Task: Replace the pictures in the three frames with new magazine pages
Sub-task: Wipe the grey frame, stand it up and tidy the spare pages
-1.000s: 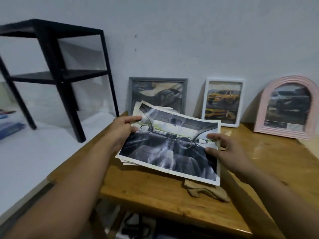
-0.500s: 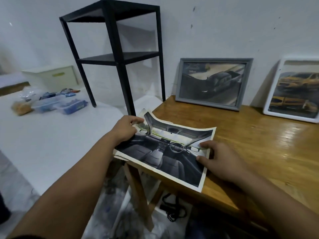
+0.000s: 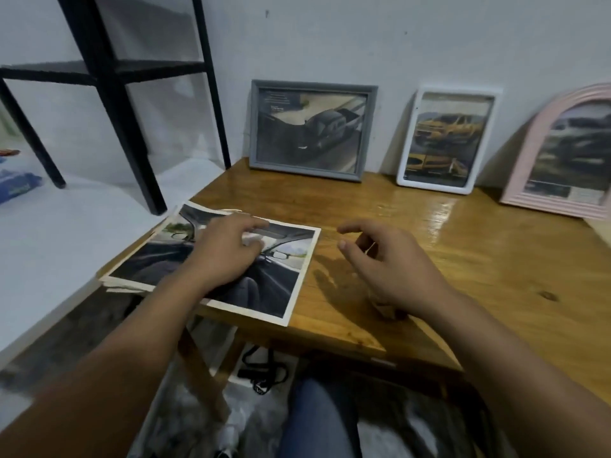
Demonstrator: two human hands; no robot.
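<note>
1. Two bare forearms reach in from the near edge, above a knee in blue denim [image 3: 317, 421] and a black cord [image 3: 261, 375] lying on the floor under the table.
2. The left hand [image 3: 224, 256] lies palm down on the magazine pages [image 3: 264, 289], fingers loosely bent and spread over the top sheet, pressing on it rather than gripping it.
3. The magazine pages form a small stack on the near left corner of the wooden table [image 3: 463, 259]; the top sheet shows a car interior, and its near and left edges overhang the tabletop. Edges of other sheets peek out beneath it on the left.
4. The right hand [image 3: 386, 269] hovers just right of the stack, apart from it, fingers relaxed and slightly curled, holding nothing. A small tan object [image 3: 383, 307] lies on the table beneath the wrist, mostly hidden.
5. At the far edge of the table three frames lean against the white wall [image 3: 363, 38], well apart from both hands: a grey frame [image 3: 312, 130] with a dark pickup picture, a white frame [image 3: 448, 140] with yellow cars, and a pink arched frame [image 3: 562, 153] at the right, blurred.
6. To the left, a black shelf unit [image 3: 109, 81] stands on a white surface [image 3: 66, 233], beside the table; blue items [image 3: 16, 186] sit at the far left edge.
</note>
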